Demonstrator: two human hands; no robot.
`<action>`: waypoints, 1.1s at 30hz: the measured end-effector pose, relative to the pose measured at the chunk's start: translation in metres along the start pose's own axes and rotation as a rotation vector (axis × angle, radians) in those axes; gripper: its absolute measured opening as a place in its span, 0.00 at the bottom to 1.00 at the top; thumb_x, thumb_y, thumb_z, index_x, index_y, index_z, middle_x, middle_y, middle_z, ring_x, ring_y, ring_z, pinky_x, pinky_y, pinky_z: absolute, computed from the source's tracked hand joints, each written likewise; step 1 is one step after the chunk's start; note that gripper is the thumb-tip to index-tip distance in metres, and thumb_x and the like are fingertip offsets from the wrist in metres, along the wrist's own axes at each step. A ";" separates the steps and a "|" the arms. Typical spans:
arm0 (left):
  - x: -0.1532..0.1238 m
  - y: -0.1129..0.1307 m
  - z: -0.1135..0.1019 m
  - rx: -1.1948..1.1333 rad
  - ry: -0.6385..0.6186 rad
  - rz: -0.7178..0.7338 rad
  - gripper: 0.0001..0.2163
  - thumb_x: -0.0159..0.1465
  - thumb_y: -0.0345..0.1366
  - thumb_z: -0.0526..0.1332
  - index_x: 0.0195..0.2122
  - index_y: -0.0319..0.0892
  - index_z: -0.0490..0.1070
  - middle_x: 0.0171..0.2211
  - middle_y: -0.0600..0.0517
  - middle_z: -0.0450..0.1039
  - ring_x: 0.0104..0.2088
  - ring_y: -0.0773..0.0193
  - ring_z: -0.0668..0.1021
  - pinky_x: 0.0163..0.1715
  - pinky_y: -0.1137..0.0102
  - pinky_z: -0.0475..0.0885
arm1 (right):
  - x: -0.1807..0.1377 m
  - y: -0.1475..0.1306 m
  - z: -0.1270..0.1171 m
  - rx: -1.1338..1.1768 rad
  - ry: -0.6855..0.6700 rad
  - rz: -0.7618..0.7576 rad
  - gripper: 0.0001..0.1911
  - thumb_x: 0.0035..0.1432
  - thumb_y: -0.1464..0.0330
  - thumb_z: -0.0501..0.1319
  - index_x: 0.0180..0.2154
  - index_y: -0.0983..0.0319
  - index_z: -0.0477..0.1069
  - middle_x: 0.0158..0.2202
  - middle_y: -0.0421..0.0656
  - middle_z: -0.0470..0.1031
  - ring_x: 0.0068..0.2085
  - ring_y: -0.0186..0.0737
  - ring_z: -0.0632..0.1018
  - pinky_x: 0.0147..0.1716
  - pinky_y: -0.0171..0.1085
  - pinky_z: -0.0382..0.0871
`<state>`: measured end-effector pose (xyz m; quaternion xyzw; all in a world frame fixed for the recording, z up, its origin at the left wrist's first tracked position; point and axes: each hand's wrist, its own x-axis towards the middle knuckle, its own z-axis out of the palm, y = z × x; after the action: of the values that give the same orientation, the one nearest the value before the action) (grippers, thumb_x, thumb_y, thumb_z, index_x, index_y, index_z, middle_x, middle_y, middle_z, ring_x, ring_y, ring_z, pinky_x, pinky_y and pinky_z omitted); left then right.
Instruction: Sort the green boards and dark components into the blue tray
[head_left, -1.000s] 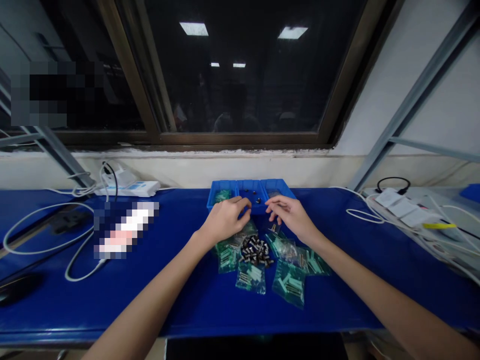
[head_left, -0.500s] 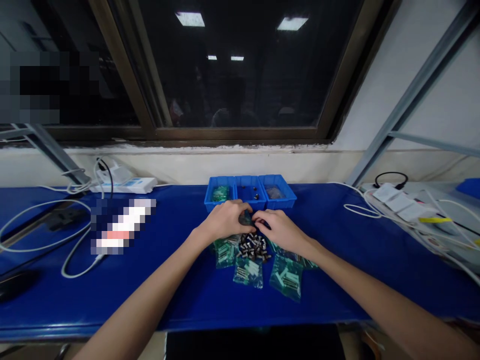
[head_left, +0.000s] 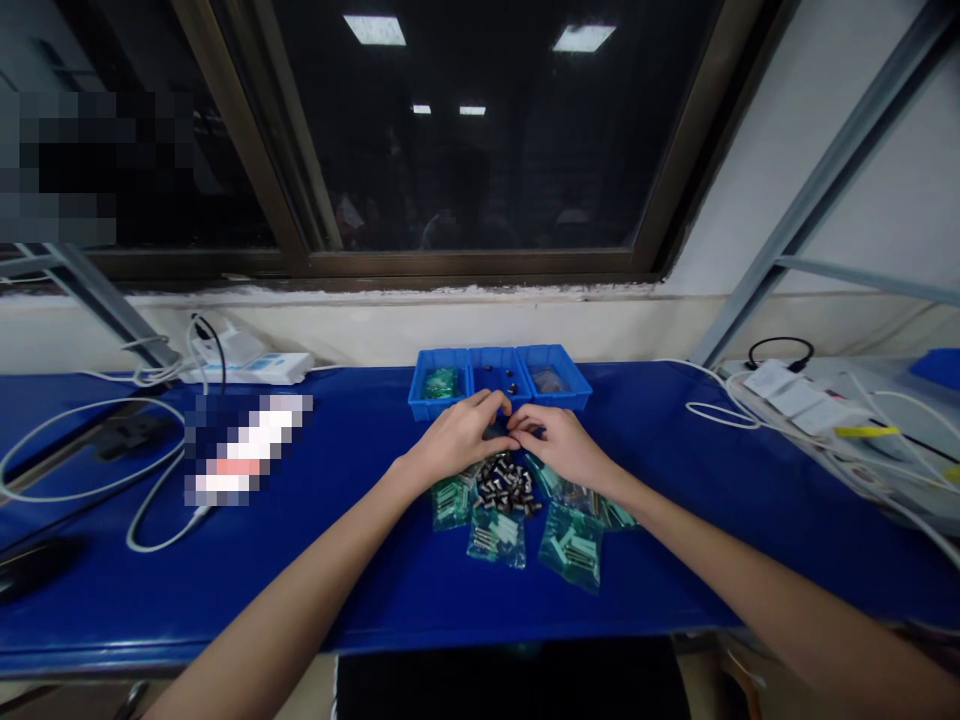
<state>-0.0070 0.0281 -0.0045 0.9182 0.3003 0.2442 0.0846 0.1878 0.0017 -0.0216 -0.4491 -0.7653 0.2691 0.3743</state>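
Observation:
My left hand (head_left: 466,435) is curled, thumb and fingers closed on a small dark-green plastic bag (head_left: 495,428), mostly hidden by the fingers. My right hand (head_left: 559,445) meets it from the other side, its fingertips pinched together at the bag's edge; what lies between them is too small to make out. Just below both hands is a pile of dark and silvery screw-like metal parts (head_left: 505,486). Around that pile lie green plastic bags with white plugs and screws inside: one at front left (head_left: 496,540), another at front right (head_left: 571,546), and more partly under my hands.
Behind my hands stand three joined blue bins: the left bin (head_left: 415,392) with green bags, the middle bin (head_left: 491,352) with a few dark parts, the right bin (head_left: 581,392) with clear bags. Cables and a power strip (head_left: 285,368) lie left; adapters (head_left: 787,395) right. A mouse (head_left: 37,570) sits far left.
My right hand's fingertips have come up against the left hand's fingers. The bag in my left hand shows less than before. The view has shifted slightly.

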 end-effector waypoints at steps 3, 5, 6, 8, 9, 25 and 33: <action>0.001 -0.001 -0.001 -0.054 0.019 0.001 0.09 0.65 0.40 0.60 0.42 0.41 0.65 0.36 0.50 0.66 0.34 0.64 0.71 0.31 0.69 0.66 | 0.000 0.001 -0.001 0.055 -0.012 0.018 0.05 0.56 0.75 0.60 0.34 0.61 0.74 0.33 0.41 0.79 0.36 0.38 0.80 0.35 0.35 0.70; 0.002 -0.001 -0.003 -0.082 0.039 -0.005 0.07 0.65 0.37 0.59 0.41 0.41 0.66 0.36 0.50 0.66 0.34 0.64 0.71 0.33 0.69 0.67 | 0.001 0.002 -0.001 0.082 -0.025 0.017 0.05 0.56 0.74 0.61 0.34 0.61 0.74 0.33 0.41 0.79 0.36 0.37 0.80 0.37 0.35 0.70; 0.002 -0.001 -0.004 -0.094 0.053 -0.011 0.05 0.65 0.33 0.57 0.41 0.41 0.66 0.36 0.50 0.66 0.34 0.64 0.71 0.33 0.69 0.67 | 0.001 0.002 -0.001 0.095 -0.038 0.014 0.04 0.56 0.74 0.61 0.34 0.61 0.74 0.33 0.41 0.79 0.36 0.38 0.79 0.38 0.36 0.70; 0.003 -0.003 -0.004 -0.104 0.085 -0.028 0.07 0.61 0.25 0.53 0.38 0.41 0.66 0.37 0.50 0.66 0.34 0.65 0.71 0.34 0.69 0.67 | 0.001 0.003 -0.001 0.108 -0.061 0.016 0.04 0.57 0.72 0.61 0.34 0.61 0.75 0.34 0.42 0.80 0.36 0.38 0.79 0.39 0.37 0.71; 0.003 -0.004 -0.004 -0.102 0.104 -0.037 0.09 0.59 0.23 0.52 0.37 0.41 0.65 0.37 0.50 0.66 0.34 0.65 0.71 0.33 0.70 0.67 | 0.001 0.003 -0.001 0.107 -0.071 0.021 0.05 0.57 0.72 0.61 0.34 0.61 0.76 0.34 0.42 0.80 0.36 0.39 0.79 0.39 0.38 0.71; -0.001 0.004 0.000 0.186 0.065 -0.026 0.10 0.67 0.29 0.50 0.46 0.41 0.66 0.43 0.47 0.67 0.37 0.62 0.75 0.35 0.67 0.72 | 0.004 -0.003 -0.018 0.337 0.158 0.143 0.05 0.51 0.67 0.66 0.31 0.62 0.75 0.31 0.44 0.78 0.35 0.41 0.79 0.38 0.41 0.74; -0.002 0.005 0.002 0.175 0.072 0.018 0.13 0.67 0.32 0.56 0.52 0.43 0.64 0.48 0.46 0.65 0.38 0.62 0.75 0.35 0.67 0.74 | 0.005 -0.008 -0.017 0.493 0.236 0.203 0.04 0.53 0.70 0.62 0.32 0.61 0.67 0.34 0.42 0.70 0.30 0.34 0.76 0.34 0.39 0.76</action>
<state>-0.0044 0.0230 -0.0056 0.9152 0.3153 0.2506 -0.0091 0.1962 0.0040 -0.0044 -0.4472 -0.5791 0.4289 0.5299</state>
